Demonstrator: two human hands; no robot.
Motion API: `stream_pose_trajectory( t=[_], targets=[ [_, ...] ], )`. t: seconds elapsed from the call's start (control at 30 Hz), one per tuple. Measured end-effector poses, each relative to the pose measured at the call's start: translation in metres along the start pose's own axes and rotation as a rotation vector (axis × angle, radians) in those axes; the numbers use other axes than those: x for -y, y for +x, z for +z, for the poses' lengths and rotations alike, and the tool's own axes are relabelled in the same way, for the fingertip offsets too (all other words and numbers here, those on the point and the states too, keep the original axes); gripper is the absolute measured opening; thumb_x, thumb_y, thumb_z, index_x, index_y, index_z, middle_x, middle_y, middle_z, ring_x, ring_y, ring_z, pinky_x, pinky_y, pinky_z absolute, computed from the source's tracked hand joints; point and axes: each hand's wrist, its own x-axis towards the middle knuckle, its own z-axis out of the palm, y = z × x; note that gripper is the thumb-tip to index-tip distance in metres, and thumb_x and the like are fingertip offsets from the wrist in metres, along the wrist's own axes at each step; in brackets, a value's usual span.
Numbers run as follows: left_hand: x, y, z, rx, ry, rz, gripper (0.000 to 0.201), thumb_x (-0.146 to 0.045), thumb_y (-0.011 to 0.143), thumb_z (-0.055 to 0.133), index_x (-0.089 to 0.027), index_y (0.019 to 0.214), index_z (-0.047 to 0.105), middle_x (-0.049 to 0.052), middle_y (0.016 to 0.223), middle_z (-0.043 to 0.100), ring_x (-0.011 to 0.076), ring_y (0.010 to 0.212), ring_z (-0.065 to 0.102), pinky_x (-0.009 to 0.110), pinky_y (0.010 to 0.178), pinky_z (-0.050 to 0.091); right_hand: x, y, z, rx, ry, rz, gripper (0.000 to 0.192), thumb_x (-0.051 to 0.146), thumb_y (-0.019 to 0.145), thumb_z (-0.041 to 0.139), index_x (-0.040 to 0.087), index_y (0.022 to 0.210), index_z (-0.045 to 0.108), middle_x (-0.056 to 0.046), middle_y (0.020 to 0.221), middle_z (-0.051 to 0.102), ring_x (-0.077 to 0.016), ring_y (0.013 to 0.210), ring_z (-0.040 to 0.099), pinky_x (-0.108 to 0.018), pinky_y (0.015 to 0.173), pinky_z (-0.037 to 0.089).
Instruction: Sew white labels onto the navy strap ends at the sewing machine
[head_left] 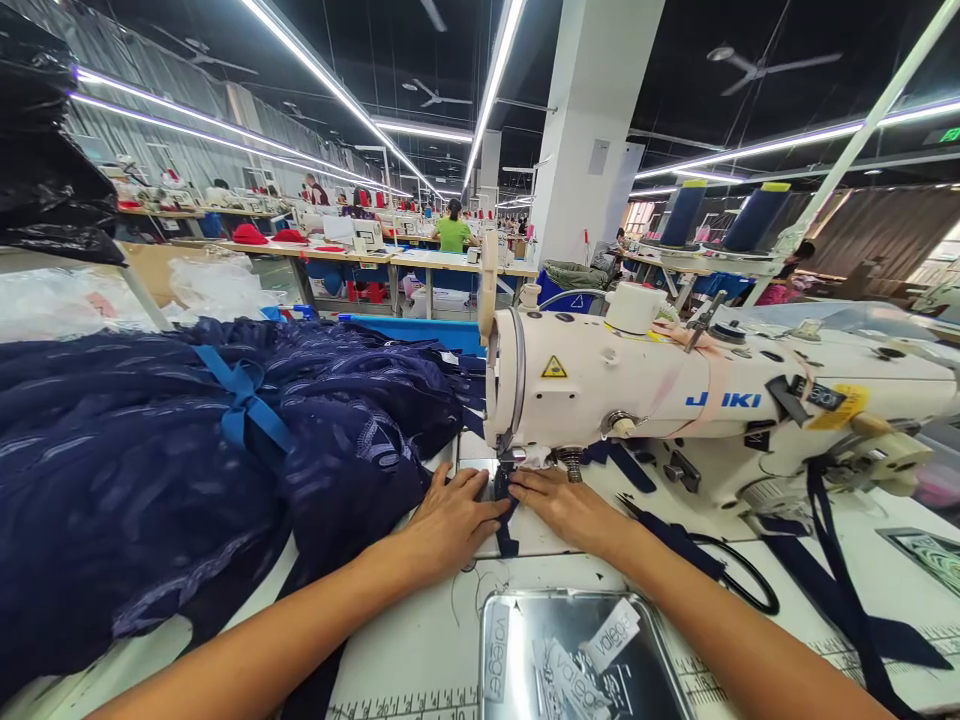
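My left hand (450, 520) lies flat on the sewing machine's bed, fingers stretched out, thumb reaching to a narrow dark navy fabric strip (508, 535). From the other side my right hand (559, 505) rests with extended fingers, the fingertips touching the strip near the presser foot. The strip runs under the head of the white sewing machine (585, 380); its part beneath the needle area is hard to make out. A large heap of navy sheer fabric (172, 480), tied with a blue ribbon (244, 395), lies left of my left hand.
A metal tin (499, 610) holding white labels (577, 680) sits at the front of the table. Black-handled scissors (750, 575) and navy strips (825, 600) lie to the right. Thread cones (682, 215) stand behind the machine. A person in green (452, 235) sits farther back.
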Motion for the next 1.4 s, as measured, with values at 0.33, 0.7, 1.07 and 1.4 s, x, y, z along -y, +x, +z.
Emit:
stream_pose_trajectory(
  t=[0.33, 0.7, 1.07, 1.4],
  targets=[
    [-0.003, 0.003, 0.006, -0.11, -0.005, 0.006, 0.028, -0.023, 0.083, 0.045, -0.026, 0.107, 0.059, 0.011, 0.111, 0.055, 0.0271, 0.11, 0.044, 0.058, 0.093, 0.026, -0.002, 0.0, 0.001, -0.026, 0.013, 0.004, 0.035, 0.004, 0.081, 0.043, 0.012, 0.113, 0.055, -0.014, 0.118, 0.054, -0.0212, 0.103, 0.054, -0.035, 0.084, 0.048],
    [-0.007, 0.006, 0.009, -0.12, 0.023, -0.039, 0.028, -0.022, 0.083, 0.046, -0.022, 0.108, 0.059, 0.015, 0.116, 0.054, 0.0282, 0.116, 0.04, 0.057, 0.095, 0.025, -0.003, 0.003, -0.006, 0.005, 0.068, 0.063, 0.038, 0.002, 0.081, 0.039, 0.014, 0.115, 0.053, -0.011, 0.119, 0.054, -0.0186, 0.106, 0.052, -0.032, 0.082, 0.049],
    [-0.006, 0.009, 0.016, -0.202, 0.071, -0.031, 0.028, -0.023, 0.084, 0.044, -0.021, 0.108, 0.058, 0.014, 0.113, 0.055, 0.0285, 0.113, 0.043, 0.056, 0.093, 0.028, -0.007, 0.006, -0.002, -0.003, 0.072, 0.098, 0.037, 0.006, 0.083, 0.039, 0.014, 0.116, 0.053, -0.01, 0.113, 0.059, -0.0183, 0.1, 0.057, -0.031, 0.081, 0.048],
    [-0.008, 0.0, 0.014, -0.235, 0.089, 0.003, 0.023, -0.009, 0.077, 0.047, -0.017, 0.094, 0.06, 0.008, 0.095, 0.057, 0.0215, 0.09, 0.051, 0.041, 0.082, 0.037, -0.007, 0.005, 0.005, -0.105, 0.145, 0.136, 0.036, 0.011, 0.08, 0.041, 0.014, 0.112, 0.057, -0.009, 0.109, 0.061, -0.0212, 0.1, 0.054, -0.036, 0.085, 0.043]
  ],
)
